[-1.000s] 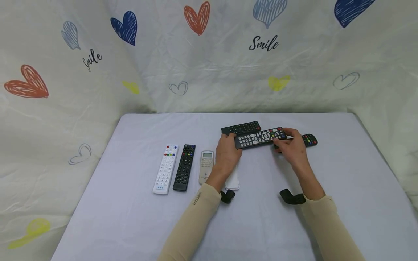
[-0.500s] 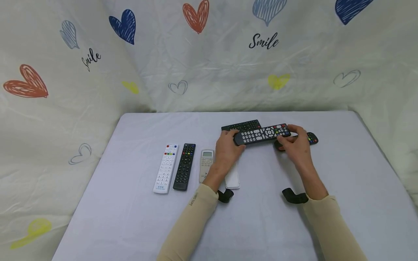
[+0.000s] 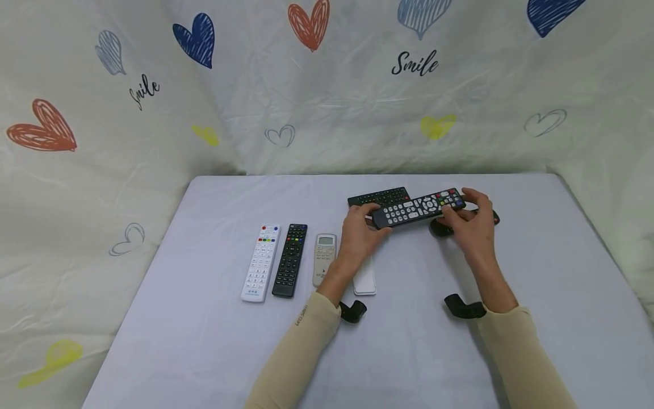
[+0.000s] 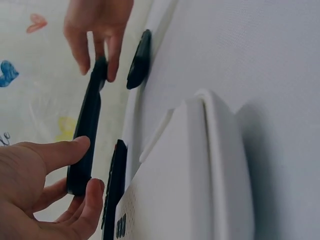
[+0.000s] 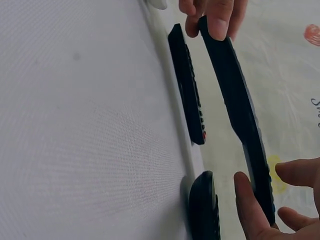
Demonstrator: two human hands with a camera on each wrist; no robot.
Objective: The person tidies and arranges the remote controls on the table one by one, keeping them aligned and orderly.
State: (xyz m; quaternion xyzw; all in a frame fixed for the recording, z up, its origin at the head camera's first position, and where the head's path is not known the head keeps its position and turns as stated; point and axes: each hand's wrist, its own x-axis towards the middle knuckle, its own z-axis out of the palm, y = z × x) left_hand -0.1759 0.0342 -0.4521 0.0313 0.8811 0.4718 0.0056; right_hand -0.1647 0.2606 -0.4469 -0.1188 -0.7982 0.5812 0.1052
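While both hands — left hand (image 3: 360, 230), right hand (image 3: 472, 221) — pinch the ends of the long black plastic remote with pale buttons (image 3: 418, 208), held above the bench (image 3: 204, 341) right of frame centre, level, even end grips would likely prevent slipping.

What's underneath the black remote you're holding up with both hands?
Under the held remote lies bare table. Another black remote lies behind it; a third is largely covered by the right hand.

Hidden bits
The white remote (image 3: 364, 278) sits mostly under the left wrist; the far black remote (image 3: 443, 226) hides behind the right hand (image 3: 472, 224).
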